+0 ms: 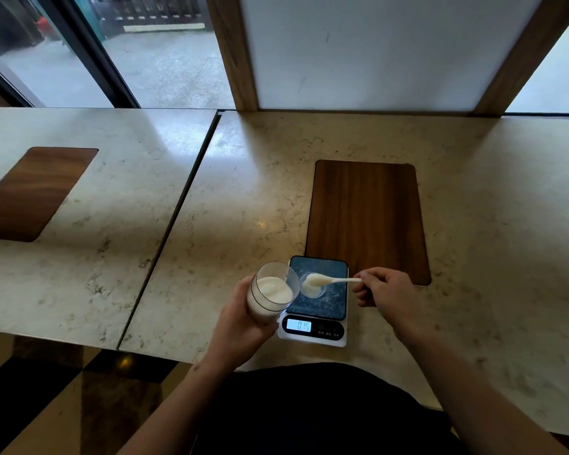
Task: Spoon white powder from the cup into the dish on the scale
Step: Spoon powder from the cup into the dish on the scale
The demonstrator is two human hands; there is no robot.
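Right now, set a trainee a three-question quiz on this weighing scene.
1. True or false: the clear plastic cup of white powder stands on the marble counter.
2. Which hand holds the white plastic spoon? A) left B) right C) neither
3. Fill in: the spoon's loaded bowl hangs over the small clear ____ on the digital kitchen scale.

Key:
1. False. The left hand holds it tilted beside the scale.
2. B. The right hand pinches the handle end.
3. Dish. The small clear dish sits on the scale's dark platform, and the display is lit.
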